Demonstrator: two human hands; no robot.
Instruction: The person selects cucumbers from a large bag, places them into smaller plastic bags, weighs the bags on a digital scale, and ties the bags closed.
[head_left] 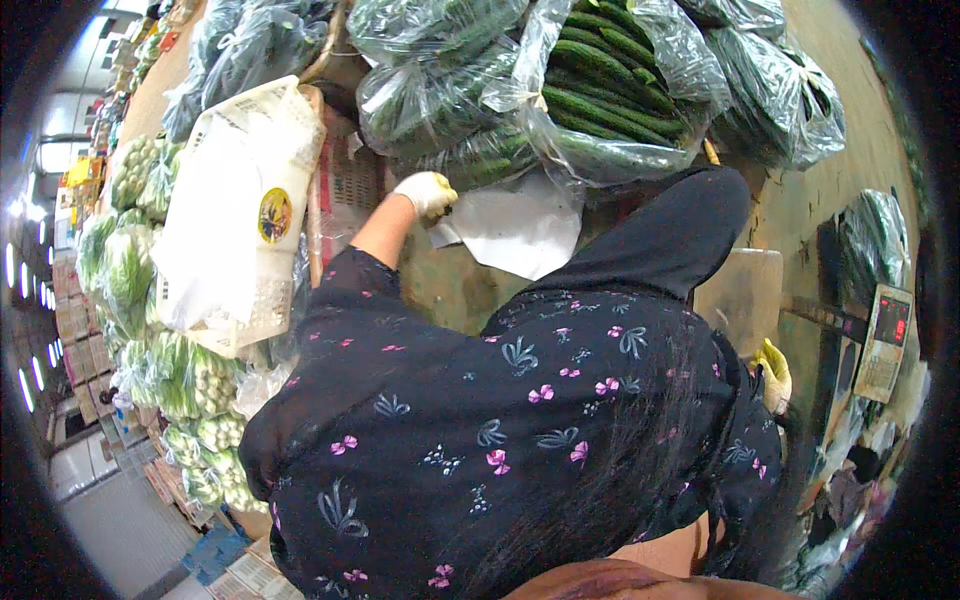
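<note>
Just past your bare left forearm, your gloved left hand (427, 195) is curled, fingers bent well inward, at the near side edge of a white sheet (525, 225) — whether it pinches that edge or only rests beside it, you cannot tell from this view. The sheet spreads out at three to four o'clock from that hand, in front of your bent knee.

At two o'clock sits the clear bag of cucumbers (610, 85), its mouth spread wide, the dark green cucumbers lying close together inside. Tied-looking clear bags (430, 105) are piled at twelve o'clock, and another bag (780, 95) leans beyond the cucumbers at two.

Toward nine o'clock you have a red box (345, 185) close by, then a white plastic crate (268, 320), partly covered by pale sheeting with a round yellow label. Farther out, from nine round to seven, bagged greens (130, 255) are heaped.

Your gloved right hand (772, 378) is well apart, at four o'clock from the left, fingers partly bent — its grip is too hidden to tell. At eleven o'clock from it stands a greyish stool (740, 290); between two and three, a scale (885, 340) with a red-lit display.
</note>
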